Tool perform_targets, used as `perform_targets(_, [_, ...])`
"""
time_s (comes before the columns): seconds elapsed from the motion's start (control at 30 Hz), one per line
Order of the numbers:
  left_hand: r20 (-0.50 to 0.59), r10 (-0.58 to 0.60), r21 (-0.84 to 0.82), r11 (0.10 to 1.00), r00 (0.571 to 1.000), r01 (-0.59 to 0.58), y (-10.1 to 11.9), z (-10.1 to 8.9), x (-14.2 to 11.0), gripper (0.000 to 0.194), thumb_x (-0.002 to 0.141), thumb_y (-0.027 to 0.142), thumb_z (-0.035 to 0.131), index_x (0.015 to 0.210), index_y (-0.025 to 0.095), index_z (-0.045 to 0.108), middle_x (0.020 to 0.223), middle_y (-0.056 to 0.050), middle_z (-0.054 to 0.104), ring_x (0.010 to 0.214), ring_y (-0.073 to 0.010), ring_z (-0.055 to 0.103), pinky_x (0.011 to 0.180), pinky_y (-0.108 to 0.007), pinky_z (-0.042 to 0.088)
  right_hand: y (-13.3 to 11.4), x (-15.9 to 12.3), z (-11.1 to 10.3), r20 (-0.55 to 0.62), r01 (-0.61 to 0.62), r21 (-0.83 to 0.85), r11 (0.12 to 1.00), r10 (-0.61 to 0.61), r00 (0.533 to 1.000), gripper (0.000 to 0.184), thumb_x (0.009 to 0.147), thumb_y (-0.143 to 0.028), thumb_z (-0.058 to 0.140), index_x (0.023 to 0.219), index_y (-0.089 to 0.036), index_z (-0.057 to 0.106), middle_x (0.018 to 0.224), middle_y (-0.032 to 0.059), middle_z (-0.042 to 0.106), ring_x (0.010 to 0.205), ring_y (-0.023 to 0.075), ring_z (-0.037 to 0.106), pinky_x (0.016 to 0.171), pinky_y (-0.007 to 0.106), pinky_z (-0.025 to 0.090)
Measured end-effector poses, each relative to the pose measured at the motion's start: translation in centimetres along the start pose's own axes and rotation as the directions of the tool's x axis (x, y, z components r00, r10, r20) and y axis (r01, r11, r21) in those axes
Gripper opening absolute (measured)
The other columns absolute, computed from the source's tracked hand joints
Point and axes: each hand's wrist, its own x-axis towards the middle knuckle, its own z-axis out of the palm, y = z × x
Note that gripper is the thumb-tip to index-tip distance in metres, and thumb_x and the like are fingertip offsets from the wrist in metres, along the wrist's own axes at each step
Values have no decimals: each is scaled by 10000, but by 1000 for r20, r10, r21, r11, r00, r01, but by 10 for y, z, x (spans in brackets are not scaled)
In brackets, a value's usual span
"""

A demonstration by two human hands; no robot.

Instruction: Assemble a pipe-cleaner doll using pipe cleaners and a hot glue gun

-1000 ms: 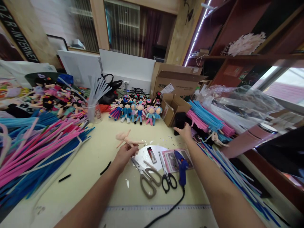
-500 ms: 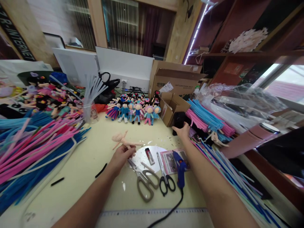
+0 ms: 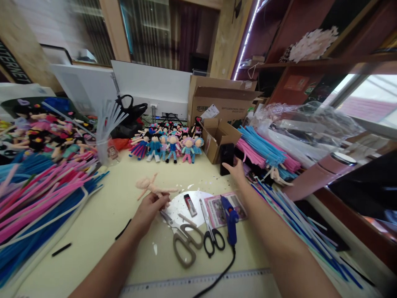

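Observation:
My left hand [image 3: 152, 209] is closed on a beige pipe-cleaner doll figure [image 3: 151, 186], pinching it near the lower body above the table. The figure has a round head, thin arms and no clothes. At the back right, my right hand [image 3: 236, 169] grips the lower right edge of a black smartphone [image 3: 226, 155], which stands upright before a small open carton. Its thumb lies across the phone's front; the other fingers are mostly hidden. Between my arms lie beige-handled scissors [image 3: 182, 240], black-handled scissors [image 3: 211, 231], a lighter [image 3: 190, 205] and a blue glue gun [image 3: 230, 219].
Finished dolls [image 3: 172, 147] stand in rows at the back. Pipe-cleaner bundles [image 3: 40, 198] cover the left side, with more bundles [image 3: 263, 145] at right. A pink thermos [image 3: 322, 174] leans at far right. The small carton [image 3: 214, 145] fronts a larger box [image 3: 217, 99].
The whole view has shifted a little, so things sit further left. My left hand still holds the doll figure, and my right hand stays at the smartphone.

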Motion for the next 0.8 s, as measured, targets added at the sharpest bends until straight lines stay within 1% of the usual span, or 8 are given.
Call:
perform_targets(0.07, [-6, -1, 11, 1000, 1000, 1, -2, -1, 1, 503, 547, 499, 768, 842, 109, 650, 718, -37, 638, 629, -136, 515, 611, -265, 386, 5, 4, -5, 63, -78, 25, 997, 77, 995, 750, 597, -436, 763, 1227, -153, 472, 1087, 120, 637, 979, 250, 605, 867, 404, 476])
perform_targets(0.17, [-8, 3, 23, 1000, 1000, -3, -4, -3, 3, 501, 555, 504, 770, 842, 111, 653, 722, -40, 640, 619, -132, 509, 601, -262, 384, 8, 7, -13, 156, -169, 33, 985, 162, 974, 725, 568, -400, 791, 1182, -140, 509, 1006, 100, 670, 897, 234, 636, 823, 394, 496])
perform_targets(0.27, [-7, 13, 33, 999, 1000, -13, -7, -6, 5, 484, 567, 512, 766, 818, 115, 650, 704, -34, 626, 615, -130, 504, 596, -261, 385, 5, 9, -20, 220, -226, 21, 974, 216, 951, 679, 562, -367, 802, 1149, -149, 539, 999, 83, 677, 894, 220, 639, 827, 378, 490])
perform_targets(0.37, [-11, 26, 40, 999, 1000, -25, -9, -8, 6, 471, 571, 511, 768, 806, 121, 646, 715, -40, 630, 620, -134, 508, 595, -265, 389, -1, 12, -27, 258, -271, -11, 963, 264, 929, 656, 571, -356, 798, 1140, -142, 553, 1035, 99, 672, 911, 220, 635, 814, 355, 485])
perform_targets(0.53, [-18, 39, 43, 998, 999, -38, -10, -8, 7, 445, 570, 500, 771, 783, 131, 642, 729, -43, 640, 628, -136, 516, 595, -266, 395, -5, 19, -30, 288, -333, -82, 939, 342, 894, 655, 544, -375, 808, 1121, -163, 583, 1061, 102, 674, 900, 240, 628, 759, 365, 486])
perform_targets(0.63, [-18, 36, 47, 998, 999, -35, -9, -7, 6, 440, 565, 508, 771, 749, 131, 636, 700, -35, 627, 617, -133, 508, 594, -264, 393, -6, 23, -28, 287, -342, -95, 935, 355, 890, 634, 541, -421, 805, 1086, -164, 605, 1034, 93, 684, 888, 236, 629, 759, 356, 486])
perform_targets(0.7, [-17, 39, 44, 998, 999, -39, -8, -6, 6, 437, 561, 511, 773, 730, 134, 631, 689, -31, 622, 612, -132, 504, 590, -262, 392, -7, 24, -26, 268, -337, -90, 937, 348, 898, 567, 603, -479, 757, 1052, -161, 620, 1007, 96, 690, 893, 229, 631, 773, 346, 483])
perform_targets(0.8, [-12, 47, 39, 998, 999, -47, -7, -6, 6, 421, 568, 505, 772, 715, 140, 623, 700, -33, 627, 618, -134, 508, 589, -259, 393, -10, 23, -25, 229, -314, -72, 947, 322, 918, 490, 744, -573, 597, 1001, -157, 636, 983, 108, 695, 903, 228, 635, 793, 350, 481])
